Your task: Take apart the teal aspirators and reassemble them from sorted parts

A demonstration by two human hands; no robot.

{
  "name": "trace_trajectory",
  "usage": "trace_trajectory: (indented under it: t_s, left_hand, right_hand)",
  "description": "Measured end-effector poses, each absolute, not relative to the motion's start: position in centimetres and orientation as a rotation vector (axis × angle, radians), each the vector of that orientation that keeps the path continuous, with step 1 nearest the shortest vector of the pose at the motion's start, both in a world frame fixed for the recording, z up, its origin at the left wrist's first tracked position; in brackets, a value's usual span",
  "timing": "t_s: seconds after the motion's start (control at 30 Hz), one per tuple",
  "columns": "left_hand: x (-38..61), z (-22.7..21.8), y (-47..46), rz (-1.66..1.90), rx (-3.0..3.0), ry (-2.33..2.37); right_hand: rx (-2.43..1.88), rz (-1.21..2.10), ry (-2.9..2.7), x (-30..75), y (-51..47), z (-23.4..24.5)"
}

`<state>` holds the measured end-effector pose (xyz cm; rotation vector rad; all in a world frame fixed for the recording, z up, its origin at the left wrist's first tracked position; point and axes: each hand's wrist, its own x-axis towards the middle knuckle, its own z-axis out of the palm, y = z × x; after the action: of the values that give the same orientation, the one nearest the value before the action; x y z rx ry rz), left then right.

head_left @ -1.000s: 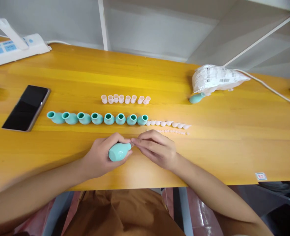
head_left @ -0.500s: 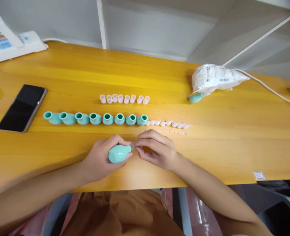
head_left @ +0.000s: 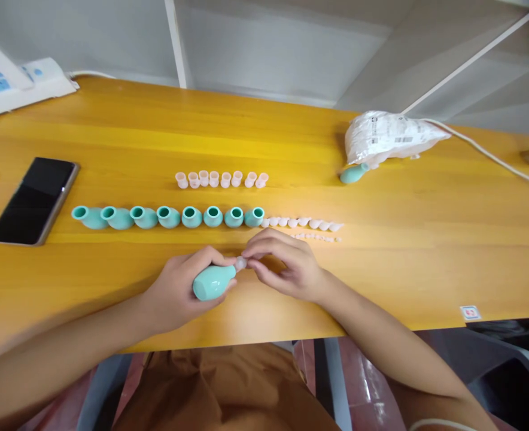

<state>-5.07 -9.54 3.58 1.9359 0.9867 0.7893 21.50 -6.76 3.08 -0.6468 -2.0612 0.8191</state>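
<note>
My left hand is wrapped round a teal squeeze bulb, whose neck points right. A small translucent tip piece sits at the bulb's neck. The thumb and fingers of my right hand pinch at the outer end of that tip piece; the fingertips partly hide it. Just beyond my hands, several teal bulbs stand in a row with their mouths open. Several pale cup-like pieces are lined up behind them. To the right lie a row of small whitish tips and a row of tinier bits, partly behind my right hand.
On the left lies a black phone, with a white power strip behind it. A white plastic bag and another teal bulb are at the back right, near a white cable. A small sticker marks the front edge.
My right fingers have drawn slightly back from the bulb's neck, so more of the translucent tip piece shows. My left hand keeps its hold on the bulb. The whole view has shifted slightly.
</note>
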Motion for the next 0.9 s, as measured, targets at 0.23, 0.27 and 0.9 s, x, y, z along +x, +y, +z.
trace_trajectory:
  t_s: [0.23, 0.27, 0.9]
  left_hand:
    - [-5.34, 3.15, -9.8, 0.659, 2.045, 0.93]
    - [-5.34, 3.12, -9.82, 0.648, 2.052, 0.932]
    - [-4.98, 2.92, -9.94, 0.573, 2.072, 0.96]
  right_hand:
    - [-0.634, 0.82, -2.116, 21.67, -6.83, 3.23]
    - [-0.634, 0.821, -2.123, 21.63, -6.86, 3.21]
    - [-0.597, 0.717, -2.277, 21.38, -7.21, 2.75]
